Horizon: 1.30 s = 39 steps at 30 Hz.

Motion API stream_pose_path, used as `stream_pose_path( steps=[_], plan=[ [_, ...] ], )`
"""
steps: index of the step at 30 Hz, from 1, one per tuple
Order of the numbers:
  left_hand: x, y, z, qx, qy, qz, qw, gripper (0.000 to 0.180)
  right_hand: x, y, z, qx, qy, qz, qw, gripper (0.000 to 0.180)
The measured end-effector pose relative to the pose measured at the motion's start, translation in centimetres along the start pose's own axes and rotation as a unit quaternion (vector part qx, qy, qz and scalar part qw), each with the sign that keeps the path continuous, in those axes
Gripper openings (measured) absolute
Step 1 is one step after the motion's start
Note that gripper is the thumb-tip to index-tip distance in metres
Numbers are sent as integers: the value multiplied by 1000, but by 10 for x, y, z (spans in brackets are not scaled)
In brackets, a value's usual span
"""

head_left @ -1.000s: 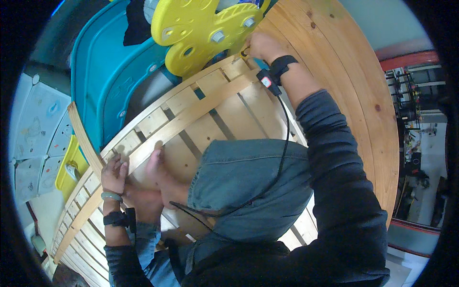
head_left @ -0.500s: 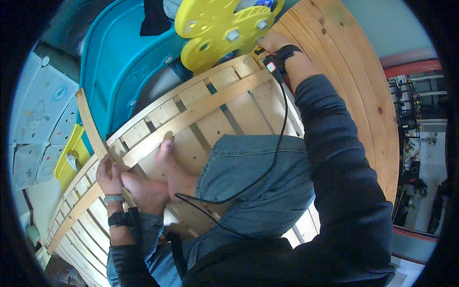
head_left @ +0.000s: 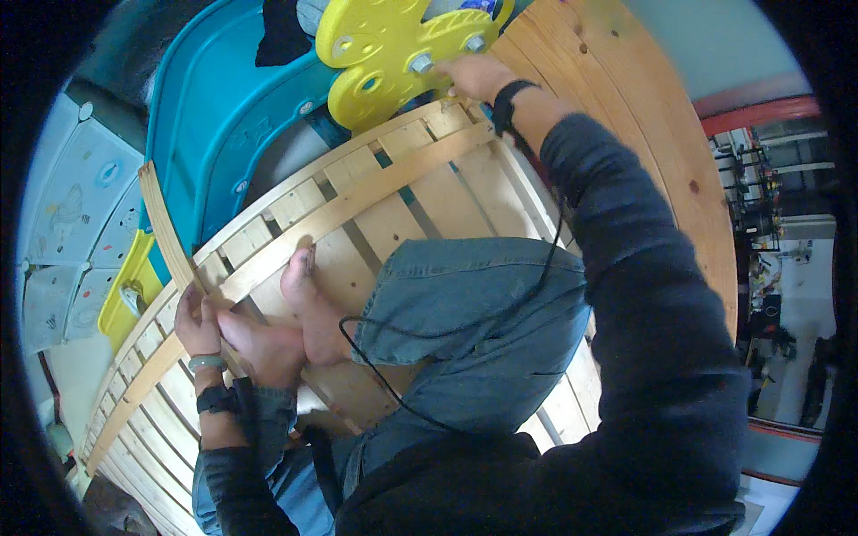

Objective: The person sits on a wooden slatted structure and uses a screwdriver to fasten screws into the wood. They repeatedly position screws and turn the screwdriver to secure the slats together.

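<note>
My left hand (head_left: pixel 197 323) is closed around the lower part of a narrow wooden slat (head_left: pixel 164 219), which slants up past the edge of a slatted wooden bed base (head_left: pixel 357 192). Beside that hand are my bare feet (head_left: pixel 268 347), resting on the slats. My right arm stretches to the far end of the base. There my right hand (head_left: pixel 483 79) has its index finger and thumb apart, close to a grey bolt (head_left: pixel 421 63) on a yellow plastic panel (head_left: pixel 371 98). Nothing shows between those fingers, though the palm side is hidden.
A teal plastic slide (head_left: pixel 201 134) stands behind the base. Wide wooden boards (head_left: pixel 661 152) run along the right. A black cable (head_left: pixel 393 393) loops over my jeans. Pale printed panels (head_left: pixel 76 223) are at far left, with a cluttered shelf (head_left: pixel 778 268) at far right.
My right hand has moved left from the base's far corner toward the yellow panel, its wrist turning. The cable has shifted with it. My left hand stays on the slat.
</note>
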<state>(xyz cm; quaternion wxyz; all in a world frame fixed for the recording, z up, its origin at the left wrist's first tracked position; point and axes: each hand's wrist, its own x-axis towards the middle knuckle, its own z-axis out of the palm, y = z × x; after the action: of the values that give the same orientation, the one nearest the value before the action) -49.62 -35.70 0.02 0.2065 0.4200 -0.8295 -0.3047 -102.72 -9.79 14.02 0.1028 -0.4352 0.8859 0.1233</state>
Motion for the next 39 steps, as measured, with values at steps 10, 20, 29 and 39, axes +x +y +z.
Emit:
stream_pose_path(
  steps=[10,20,29,39],
  plan=[
    [-3,0,3,-11,18,28,999,38,-16,23,16,-23,79,88,993,30],
    [-4,6,0,17,33,17,999,39,-23,2,12,73,89,138,984,37],
    [-4,1,2,18,35,38,999,39,-21,27,10,44,49,-117,991,21],
    [-6,1,1,50,35,8,998,40,-36,-3,5,-75,-6,154,985,34]
  ],
)
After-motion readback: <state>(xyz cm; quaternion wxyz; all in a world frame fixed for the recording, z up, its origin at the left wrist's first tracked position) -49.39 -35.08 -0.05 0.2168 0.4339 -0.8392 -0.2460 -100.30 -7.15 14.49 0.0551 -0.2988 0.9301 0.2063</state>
